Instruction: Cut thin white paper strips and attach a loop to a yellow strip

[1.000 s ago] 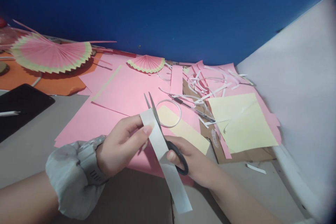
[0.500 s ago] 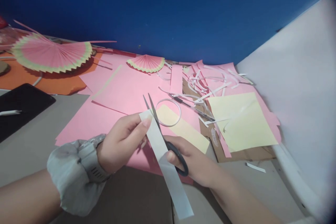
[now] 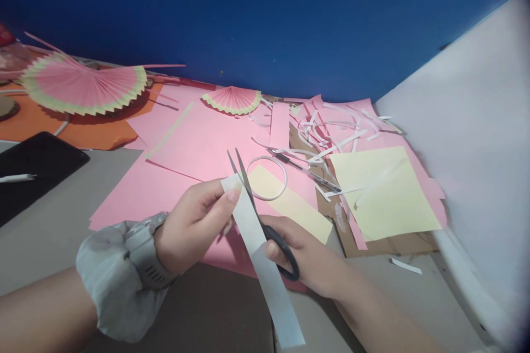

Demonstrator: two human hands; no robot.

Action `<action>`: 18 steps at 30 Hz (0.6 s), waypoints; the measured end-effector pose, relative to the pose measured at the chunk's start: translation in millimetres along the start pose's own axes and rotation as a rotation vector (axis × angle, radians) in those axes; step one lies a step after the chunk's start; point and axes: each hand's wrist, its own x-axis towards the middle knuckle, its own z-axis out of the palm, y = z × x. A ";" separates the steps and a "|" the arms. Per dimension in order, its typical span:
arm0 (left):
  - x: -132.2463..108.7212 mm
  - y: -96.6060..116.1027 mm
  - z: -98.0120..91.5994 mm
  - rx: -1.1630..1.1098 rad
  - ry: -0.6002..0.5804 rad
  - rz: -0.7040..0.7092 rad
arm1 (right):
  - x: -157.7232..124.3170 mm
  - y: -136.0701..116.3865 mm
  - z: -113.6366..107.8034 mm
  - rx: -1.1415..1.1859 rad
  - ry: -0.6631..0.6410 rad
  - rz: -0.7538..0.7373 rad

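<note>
Beyond the grip, the blue wall is closing off the far side, and the white panel is bounding the right. Just past the scissors' blades, a white ring and a pen are lying close by; farther right, a yellow sheet is spreading. Pink paper is stretching beneath and beyond the hands, its near edge running under the white strip, which is slanting down toward the viewer.

The left hand is pinching that strip near its top end, thumb lying on top. The right hand, coming in from the lower right, is gripping the scissors by their black handle, thumb through the loop, tips standing apart beyond the strip's top end.
</note>
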 end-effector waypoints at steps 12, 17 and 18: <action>0.0 1.2 0.1 -0.002 -0.002 0.004 | 0.8 0.7 2.0 0.022 -0.005 -0.006; 0.7 1.3 0.4 -0.001 0.004 -0.005 | 0.4 -0.2 1.8 0.038 -0.007 -0.005; 0.6 1.2 0.5 0.002 0.004 -0.006 | 0.3 -0.2 1.8 0.035 0.004 0.005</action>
